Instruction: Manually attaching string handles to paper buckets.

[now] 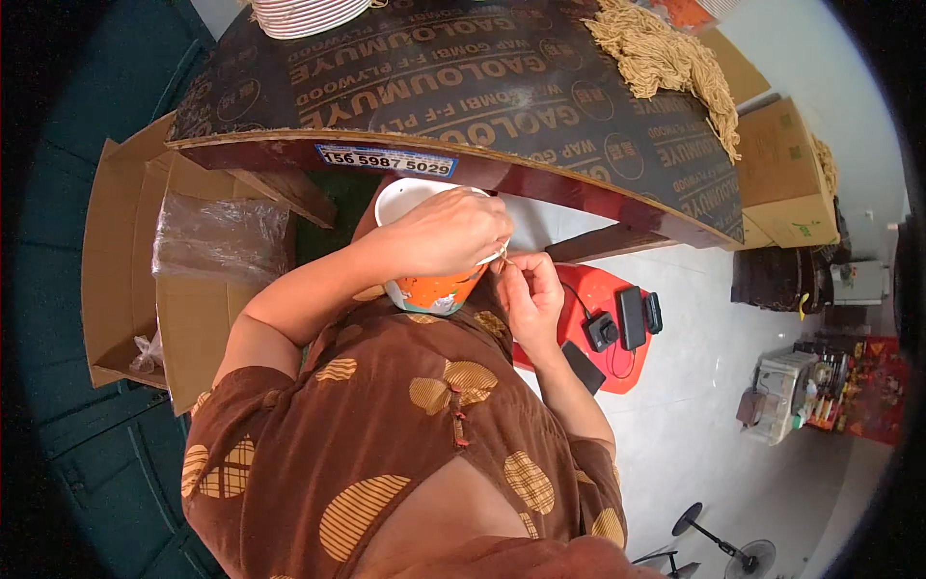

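Observation:
A bucket (439,292), white inside and orange with a printed pattern outside, stands in my lap under the table edge. My left hand (451,234) reaches across its opening, fingers curled down at the right rim. There a short light-coloured cord (503,253) shows between my two hands. From the right, my right hand (532,297) pinches the cord between thumb and fingers, just outside the rim. The fingertips of the left hand are mostly hidden, but they close at the cord. A small hole shows in the bucket's far wall.
The dark plywood table (424,82) carries a bundle of tan cords (666,60) and a stack of white rims (307,15). An open carton (125,261) stands left. On a red stool (617,372) lie a small camera (602,332) and black devices. More cartons (786,169) are at right.

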Demonstrator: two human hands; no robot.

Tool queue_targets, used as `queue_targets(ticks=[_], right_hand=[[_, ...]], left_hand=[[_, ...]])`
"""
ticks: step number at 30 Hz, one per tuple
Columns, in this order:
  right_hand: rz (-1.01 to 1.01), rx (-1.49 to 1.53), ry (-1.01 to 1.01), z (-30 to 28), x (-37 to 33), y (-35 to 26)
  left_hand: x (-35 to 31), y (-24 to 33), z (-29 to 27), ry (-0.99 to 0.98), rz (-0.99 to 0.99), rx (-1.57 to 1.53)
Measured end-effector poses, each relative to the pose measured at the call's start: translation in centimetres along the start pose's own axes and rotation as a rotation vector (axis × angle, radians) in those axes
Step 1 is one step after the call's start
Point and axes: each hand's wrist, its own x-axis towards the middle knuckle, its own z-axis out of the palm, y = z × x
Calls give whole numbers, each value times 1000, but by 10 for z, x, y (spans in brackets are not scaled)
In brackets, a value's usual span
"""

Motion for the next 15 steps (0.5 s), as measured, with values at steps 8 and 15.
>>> queue_targets(ticks=[8, 15], right_hand=[[107, 124, 4, 0, 4, 4], [98, 6, 107, 2, 10, 5]], left_hand=[[-7, 4, -3, -47, 18, 93], [-9, 5, -3, -52, 38, 2]])
